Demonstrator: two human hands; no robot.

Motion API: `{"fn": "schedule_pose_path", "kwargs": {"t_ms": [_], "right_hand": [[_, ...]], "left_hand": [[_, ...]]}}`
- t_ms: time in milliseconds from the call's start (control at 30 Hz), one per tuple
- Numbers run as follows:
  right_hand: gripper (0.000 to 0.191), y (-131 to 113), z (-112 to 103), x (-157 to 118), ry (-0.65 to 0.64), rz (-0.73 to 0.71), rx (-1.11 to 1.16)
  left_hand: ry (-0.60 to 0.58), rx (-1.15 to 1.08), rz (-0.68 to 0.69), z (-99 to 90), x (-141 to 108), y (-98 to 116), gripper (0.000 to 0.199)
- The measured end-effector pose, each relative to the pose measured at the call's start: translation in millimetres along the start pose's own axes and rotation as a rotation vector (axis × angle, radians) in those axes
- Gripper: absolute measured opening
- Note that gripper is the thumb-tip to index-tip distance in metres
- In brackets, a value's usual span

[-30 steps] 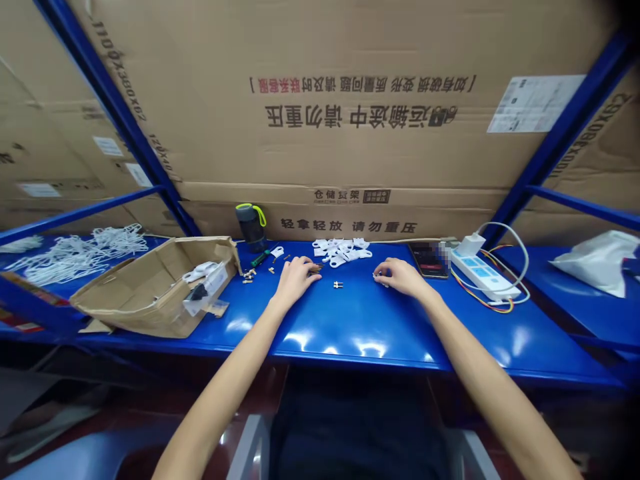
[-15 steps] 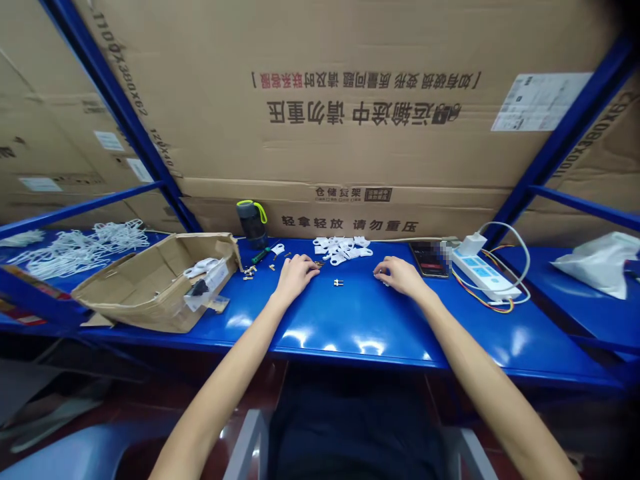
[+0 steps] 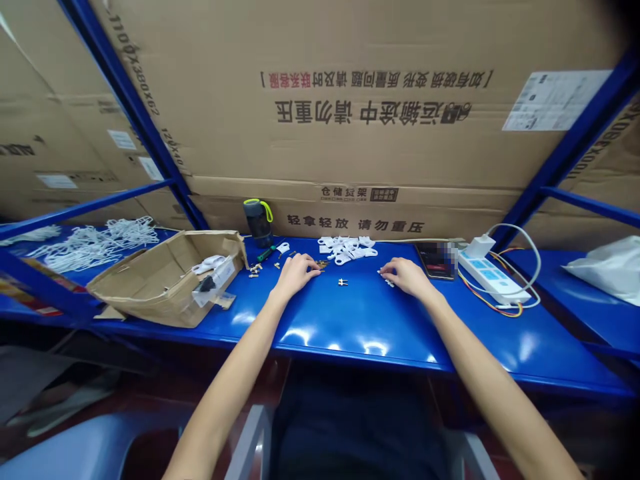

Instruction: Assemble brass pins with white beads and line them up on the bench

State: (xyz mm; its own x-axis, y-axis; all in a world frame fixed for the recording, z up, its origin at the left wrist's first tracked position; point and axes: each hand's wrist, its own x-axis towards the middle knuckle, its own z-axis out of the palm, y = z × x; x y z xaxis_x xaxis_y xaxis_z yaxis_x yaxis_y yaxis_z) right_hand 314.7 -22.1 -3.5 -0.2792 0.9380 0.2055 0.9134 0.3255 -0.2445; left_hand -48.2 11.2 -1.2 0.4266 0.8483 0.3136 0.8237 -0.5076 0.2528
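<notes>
The left hand (image 3: 296,273) is at some thin gold pins (image 3: 324,264); the right hand (image 3: 405,275) is at tiny white bits (image 3: 389,283). I can't tell if either grips anything. Between them, a small two-pin piece (image 3: 343,283) lies on the blue counter (image 3: 340,320). White parts (image 3: 347,251) sit near its back edge.

Blue bench (image 3: 325,320): metal pins (image 3: 323,265), white pieces (image 3: 350,253), cardboard box (image 3: 160,307)

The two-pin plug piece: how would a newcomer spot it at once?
On the blue tabletop, look between the left hand and the right hand. Nearer the camera than the white plastic parts lies the two-pin plug piece. Unlike them, it lies alone, two prongs pointing toward the right hand.
</notes>
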Motion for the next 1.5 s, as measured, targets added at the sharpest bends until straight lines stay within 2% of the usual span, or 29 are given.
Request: {"fn": "schedule_pose_path", "kwargs": {"t_ms": [267, 433, 733, 867, 1000, 1200, 1333, 1500], "right_hand": [[0.016, -2, 0, -1, 0.022, -0.015, -0.007], [0.020, -5, -1, -1, 0.079, -0.030, 0.008], [0.019, -9, -2, -1, 0.101, -0.012, 0.030], [0.020, -12, -2, -2, 0.104, -0.029, 0.043], [0.020, -22, 1, -2, 0.143, -0.076, 0.161], [0.026, -61, 8, -8, 0.230, -0.216, 0.505], [0.027, -75, 11, -12, 0.231, -0.248, 0.568], [0.028, -77, 19, -11, 0.235, -0.243, 0.604]], "left_hand": [[0.003, -0.013, -0.014, -1.9, -1, -6, 0.020], [-0.003, -0.035, 0.003, -5.7, -2, -7, 0.017], [0.007, -0.005, -0.031, -5.5, -3, 3, 0.024], [0.022, -0.002, -0.006, -4.3, -1, 6, 0.025], [0.053, -0.149, 0.044, 0.0, 2, 12, 0.027], [0.060, -0.473, 0.147, 9.8, 4, 37, 0.030], [0.076, -0.577, 0.141, 14.5, 4, 50, 0.034], [0.190, -0.620, 0.133, 21.1, 3, 62, 0.033]]}}
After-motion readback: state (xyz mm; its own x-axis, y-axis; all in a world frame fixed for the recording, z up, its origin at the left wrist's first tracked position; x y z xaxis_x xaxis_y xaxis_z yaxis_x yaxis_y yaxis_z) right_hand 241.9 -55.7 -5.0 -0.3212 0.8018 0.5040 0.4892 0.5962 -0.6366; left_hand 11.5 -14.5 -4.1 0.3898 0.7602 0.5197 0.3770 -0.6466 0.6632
